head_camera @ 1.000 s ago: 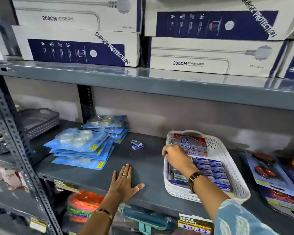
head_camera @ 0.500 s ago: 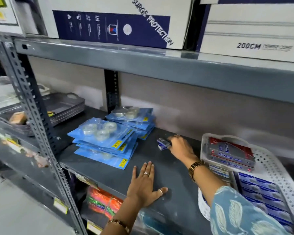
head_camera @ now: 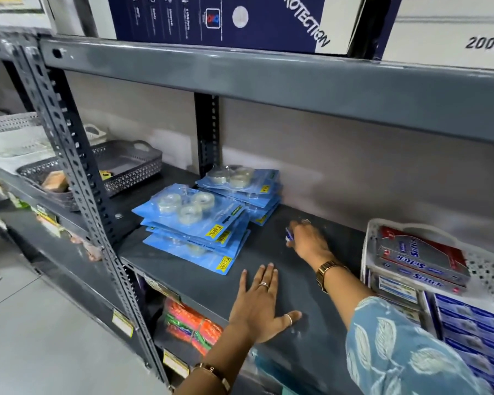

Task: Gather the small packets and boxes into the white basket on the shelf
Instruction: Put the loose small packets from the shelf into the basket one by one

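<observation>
The white basket (head_camera: 489, 269) stands at the right of the grey shelf (head_camera: 268, 280), filled with rows of small blue-and-white boxes and topped by grey-and-red packs (head_camera: 419, 258). My right hand (head_camera: 308, 240) reaches across the shelf with its fingers closed on a small blue-and-white box (head_camera: 288, 236), mostly hidden under the fingers. My left hand (head_camera: 261, 306) lies flat on the shelf near its front edge, fingers spread and empty.
Two stacks of blue tape blister packs (head_camera: 194, 223) lie left of my right hand. A grey perforated basket (head_camera: 126, 169) sits on the neighbouring shelf at left. A slotted upright post (head_camera: 77, 172) stands in front. Large boxes fill the shelf above.
My right hand left the white basket, reached left to the small boxes on the shelf and closed over them. The view has swung left. My left hand stayed flat.
</observation>
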The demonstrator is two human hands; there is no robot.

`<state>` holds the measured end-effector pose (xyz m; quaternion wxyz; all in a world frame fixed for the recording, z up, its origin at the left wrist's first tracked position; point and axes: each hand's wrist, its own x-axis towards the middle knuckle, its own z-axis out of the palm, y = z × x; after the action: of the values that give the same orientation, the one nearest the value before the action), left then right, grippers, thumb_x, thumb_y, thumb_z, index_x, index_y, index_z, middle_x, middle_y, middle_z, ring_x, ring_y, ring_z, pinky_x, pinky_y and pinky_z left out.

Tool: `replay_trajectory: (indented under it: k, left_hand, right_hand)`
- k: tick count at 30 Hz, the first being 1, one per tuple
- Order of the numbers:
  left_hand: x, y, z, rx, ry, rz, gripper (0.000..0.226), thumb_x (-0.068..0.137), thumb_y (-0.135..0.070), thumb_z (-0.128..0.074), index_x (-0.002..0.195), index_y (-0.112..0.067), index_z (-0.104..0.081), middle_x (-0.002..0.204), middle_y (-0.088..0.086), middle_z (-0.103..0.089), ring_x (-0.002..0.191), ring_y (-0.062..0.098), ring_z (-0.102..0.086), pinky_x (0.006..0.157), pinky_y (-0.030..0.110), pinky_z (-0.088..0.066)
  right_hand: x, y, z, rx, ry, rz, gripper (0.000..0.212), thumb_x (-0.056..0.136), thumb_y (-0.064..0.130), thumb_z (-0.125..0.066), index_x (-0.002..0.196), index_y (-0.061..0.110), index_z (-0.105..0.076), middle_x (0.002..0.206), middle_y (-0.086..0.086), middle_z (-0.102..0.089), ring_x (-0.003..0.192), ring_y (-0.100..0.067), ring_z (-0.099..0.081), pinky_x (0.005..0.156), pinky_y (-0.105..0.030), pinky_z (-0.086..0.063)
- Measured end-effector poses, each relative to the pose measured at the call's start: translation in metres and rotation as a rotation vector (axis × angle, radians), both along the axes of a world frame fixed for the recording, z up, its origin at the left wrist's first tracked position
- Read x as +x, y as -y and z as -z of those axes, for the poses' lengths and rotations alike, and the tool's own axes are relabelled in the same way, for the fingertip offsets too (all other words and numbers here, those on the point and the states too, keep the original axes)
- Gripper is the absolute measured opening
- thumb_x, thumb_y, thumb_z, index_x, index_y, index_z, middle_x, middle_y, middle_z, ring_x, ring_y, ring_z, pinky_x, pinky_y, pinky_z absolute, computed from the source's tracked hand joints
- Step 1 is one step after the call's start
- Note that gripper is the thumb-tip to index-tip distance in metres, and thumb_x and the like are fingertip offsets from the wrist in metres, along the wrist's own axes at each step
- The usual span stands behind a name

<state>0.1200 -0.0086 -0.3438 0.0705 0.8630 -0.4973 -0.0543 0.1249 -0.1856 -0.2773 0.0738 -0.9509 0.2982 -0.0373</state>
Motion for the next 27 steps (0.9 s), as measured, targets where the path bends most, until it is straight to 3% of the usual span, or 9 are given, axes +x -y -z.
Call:
replay_trajectory:
  k: [7,12,14,17,20,22,25,27]
  left_hand:
    - [0.0,0.001,0.0,0.028,0.011,-0.008,0.097,0.082,-0.076,-0.018,0.149,-0.011,0.007,0.16,0.004,0.009,0.147,0.019,0.011,0.115,0.048,0.015]
    - [-0.002,0.002,-0.002,0.029,0.009,-0.018,0.097,0.082,-0.076,-0.02,0.15,-0.011,0.005,0.16,0.004,0.007,0.147,0.018,0.009,0.115,0.048,0.013]
    - [-0.003,0.001,-0.003,0.009,0.0,-0.028,0.097,0.082,-0.075,-0.023,0.15,-0.011,0.003,0.16,0.003,0.004,0.147,0.017,0.007,0.116,0.047,0.012]
    - [-0.004,0.001,-0.004,-0.001,0.001,-0.046,0.095,0.083,-0.074,-0.026,0.15,-0.012,0.001,0.161,0.002,0.002,0.147,0.015,0.006,0.117,0.046,0.011]
    - [-0.004,0.001,-0.007,-0.003,-0.006,-0.049,0.095,0.083,-0.073,-0.028,0.15,-0.012,0.0,0.161,0.001,0.001,0.147,0.015,0.006,0.117,0.046,0.011]
    - [-0.007,0.0,-0.008,-0.02,-0.015,-0.046,0.094,0.084,-0.072,-0.029,0.15,-0.011,-0.003,0.161,0.002,-0.001,0.148,0.015,0.004,0.116,0.046,0.011]
    - [-0.01,-0.002,-0.01,-0.015,0.056,-0.058,0.092,0.084,-0.073,-0.026,0.15,-0.011,-0.009,0.16,0.001,-0.008,0.148,0.014,0.0,0.117,0.048,0.009]
    - [-0.014,-0.002,-0.012,0.005,0.14,-0.068,0.091,0.084,-0.073,-0.022,0.149,-0.01,-0.014,0.16,0.002,-0.013,0.148,0.016,-0.004,0.117,0.05,0.007]
  right_hand:
    - [-0.011,0.001,-0.006,0.056,0.079,0.015,0.027,0.085,0.01,-0.064,0.111,0.01,-0.063,0.117,-0.017,-0.063,0.107,-0.034,-0.061,0.088,-0.035,-0.051]
    - [-0.023,0.005,-0.014,0.49,0.495,0.232,0.024,0.087,0.001,-0.059,0.11,0.001,-0.067,0.112,-0.018,-0.069,0.104,-0.03,-0.064,0.093,-0.033,-0.05]
    - [-0.031,0.004,-0.021,0.731,0.637,0.309,0.025,0.09,-0.004,-0.053,0.112,-0.007,-0.063,0.113,-0.024,-0.065,0.101,-0.033,-0.063,0.09,-0.04,-0.051]
    - [-0.052,-0.001,-0.03,1.022,0.741,0.37,0.029,0.095,-0.007,-0.042,0.121,-0.014,-0.052,0.11,-0.029,-0.059,0.086,-0.031,-0.059,0.077,-0.042,-0.053]
    - [-0.084,-0.005,-0.038,1.134,0.777,0.385,0.03,0.097,-0.003,-0.039,0.124,-0.012,-0.049,0.082,-0.023,-0.061,0.051,-0.022,-0.064,0.057,-0.03,-0.057]
    - [-0.105,-0.005,-0.043,1.196,0.811,0.397,0.03,0.097,-0.002,-0.039,0.124,-0.008,-0.05,0.071,-0.017,-0.059,0.048,-0.02,-0.061,0.045,-0.023,-0.055]
    - [-0.135,-0.004,-0.051,1.272,0.907,0.441,0.016,0.097,0.004,-0.043,0.107,0.0,-0.055,0.062,-0.013,-0.061,0.04,-0.016,-0.06,0.039,-0.021,-0.053]
    - [-0.156,-0.004,-0.054,1.28,0.945,0.495,0.01,0.095,0.007,-0.05,0.089,0.004,-0.057,0.067,-0.012,-0.058,0.049,-0.018,-0.056,0.037,-0.02,-0.052]
